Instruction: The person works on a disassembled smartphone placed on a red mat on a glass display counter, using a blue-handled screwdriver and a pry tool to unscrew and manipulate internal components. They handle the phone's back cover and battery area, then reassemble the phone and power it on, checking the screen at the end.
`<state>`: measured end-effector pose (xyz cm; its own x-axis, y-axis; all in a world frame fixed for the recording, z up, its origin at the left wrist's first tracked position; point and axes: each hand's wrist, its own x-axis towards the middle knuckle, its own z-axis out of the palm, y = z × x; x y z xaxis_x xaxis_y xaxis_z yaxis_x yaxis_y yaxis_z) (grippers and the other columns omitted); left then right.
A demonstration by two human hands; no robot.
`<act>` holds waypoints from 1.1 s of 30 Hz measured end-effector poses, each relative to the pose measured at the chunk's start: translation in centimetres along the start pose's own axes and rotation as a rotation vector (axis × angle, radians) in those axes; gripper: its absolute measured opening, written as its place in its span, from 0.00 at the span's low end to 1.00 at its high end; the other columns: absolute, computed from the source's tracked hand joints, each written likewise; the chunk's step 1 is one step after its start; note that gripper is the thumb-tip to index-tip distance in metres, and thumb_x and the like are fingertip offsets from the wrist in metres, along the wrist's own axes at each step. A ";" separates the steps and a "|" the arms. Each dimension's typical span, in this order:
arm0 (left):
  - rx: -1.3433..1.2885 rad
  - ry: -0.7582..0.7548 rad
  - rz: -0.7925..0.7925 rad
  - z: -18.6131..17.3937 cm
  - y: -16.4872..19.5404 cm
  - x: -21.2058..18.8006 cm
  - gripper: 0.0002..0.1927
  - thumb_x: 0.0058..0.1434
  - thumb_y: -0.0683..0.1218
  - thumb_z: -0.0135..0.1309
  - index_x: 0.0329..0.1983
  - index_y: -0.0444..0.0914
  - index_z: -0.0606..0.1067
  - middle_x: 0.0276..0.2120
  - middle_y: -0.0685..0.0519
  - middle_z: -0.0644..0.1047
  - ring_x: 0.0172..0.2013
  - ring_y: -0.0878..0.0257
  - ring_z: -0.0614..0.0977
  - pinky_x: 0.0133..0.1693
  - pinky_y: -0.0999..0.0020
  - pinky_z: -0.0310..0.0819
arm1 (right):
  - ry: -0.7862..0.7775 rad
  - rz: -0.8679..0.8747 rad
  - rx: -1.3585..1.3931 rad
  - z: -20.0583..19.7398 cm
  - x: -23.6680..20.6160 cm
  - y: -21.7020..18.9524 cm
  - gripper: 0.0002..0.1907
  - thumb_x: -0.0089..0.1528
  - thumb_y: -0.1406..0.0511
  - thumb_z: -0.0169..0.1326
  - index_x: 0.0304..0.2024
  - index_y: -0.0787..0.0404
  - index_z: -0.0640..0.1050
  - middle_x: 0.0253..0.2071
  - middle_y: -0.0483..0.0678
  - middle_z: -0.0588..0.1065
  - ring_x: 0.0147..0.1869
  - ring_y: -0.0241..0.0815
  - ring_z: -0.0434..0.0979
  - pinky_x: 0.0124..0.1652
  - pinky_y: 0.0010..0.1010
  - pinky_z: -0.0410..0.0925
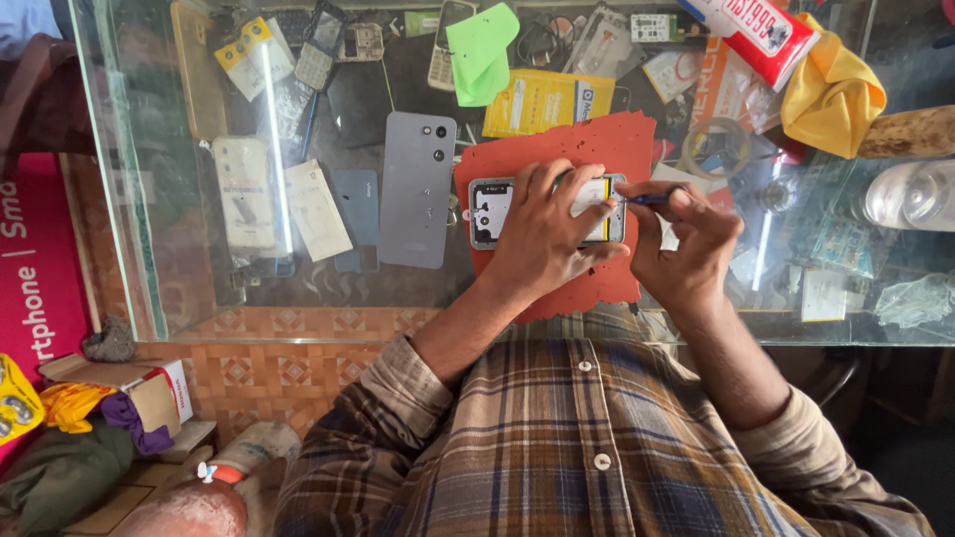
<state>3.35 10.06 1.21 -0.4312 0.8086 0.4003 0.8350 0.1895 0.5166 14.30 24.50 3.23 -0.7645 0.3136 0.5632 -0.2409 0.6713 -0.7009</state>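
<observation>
— So, where is the opened grey smartphone with its back cover off (pixel 494 209)?

— Near the middle of the frame, lying flat on a red rubber work mat with ragged edges (pixel 557 149), which rests on the glass counter top (pixel 149 249). Its inner metal plate and a yellow strip at the right end show.

— And the hands?

— The left hand (pixel 545 234) lies over the phone's middle, fingers spread and pressing down on it, thumb at the near edge, so it pins the phone to the mat. The right hand (pixel 686 244) sits just right of the phone, fingers pinched closed around a thin blue-handled tool (pixel 649 199). The tool's tip points left and meets the phone's right end by the yellow strip.

— What lies about?

— Left of the mat, a detached grey phone back panel with camera holes (pixel 416 189) rests on the glass. Above the mat, at the top of the frame, sit a bright green cloth (pixel 481 50) and a yellow printed packet (pixel 542 101). In the upper right corner a yellow cloth (pixel 831 94) is bunched up, and a clear plastic bottle (pixel 910 194) lies at the right edge. Beneath the glass, phone cases and old handsets are visible, upper left.
</observation>
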 end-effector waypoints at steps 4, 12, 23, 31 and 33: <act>-0.007 -0.018 -0.003 -0.2 0.0 -0.1 0.29 0.60 0.66 0.61 0.54 0.44 0.76 0.62 0.48 0.69 0.60 0.47 0.70 0.65 0.43 0.61 | 0.105 -0.137 -0.286 0.1 0.3 0.8 0.42 0.58 0.78 0.74 0.57 0.55 0.56 0.40 0.62 0.70 0.39 0.54 0.82 0.34 0.40 0.76; 0.010 -0.044 -0.010 -1.3 0.7 0.7 0.31 0.60 0.68 0.61 0.53 0.41 0.77 0.62 0.47 0.69 0.61 0.47 0.70 0.65 0.44 0.60 | 0.011 -0.025 -0.122 -0.3 -0.2 0.5 0.36 0.66 0.83 0.61 0.59 0.56 0.52 0.44 0.61 0.75 0.47 0.54 0.84 0.41 0.35 0.80; 0.062 0.238 -0.339 -11.5 -3.4 -3.3 0.05 0.64 0.38 0.61 0.42 0.36 0.78 0.41 0.50 0.76 0.46 0.52 0.78 0.47 0.57 0.75 | -0.036 0.114 0.057 -1.5 -1.8 0.4 0.31 0.69 0.85 0.51 0.59 0.55 0.50 0.51 0.66 0.72 0.52 0.55 0.83 0.51 0.37 0.78; 0.130 0.027 -0.294 -11.8 -6.7 -4.0 0.03 0.61 0.39 0.61 0.36 0.36 0.77 0.34 0.51 0.74 0.42 0.53 0.77 0.42 0.57 0.75 | 0.048 0.165 0.066 -3.4 -2.0 -0.7 0.30 0.75 0.84 0.52 0.57 0.52 0.49 0.54 0.67 0.72 0.56 0.57 0.83 0.55 0.39 0.81; 0.151 0.011 -0.276 -11.6 -7.0 -4.1 0.04 0.61 0.38 0.60 0.34 0.35 0.75 0.34 0.51 0.74 0.43 0.52 0.77 0.43 0.57 0.75 | 0.058 0.158 0.047 -3.8 -1.8 -1.1 0.29 0.75 0.83 0.51 0.57 0.52 0.49 0.54 0.66 0.71 0.56 0.58 0.83 0.55 0.40 0.81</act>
<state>-4.71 -1.00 4.73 -0.6520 0.7089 0.2691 0.7266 0.4826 0.4890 18.26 25.74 4.67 -0.7600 0.4517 0.4674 -0.1492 0.5786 -0.8019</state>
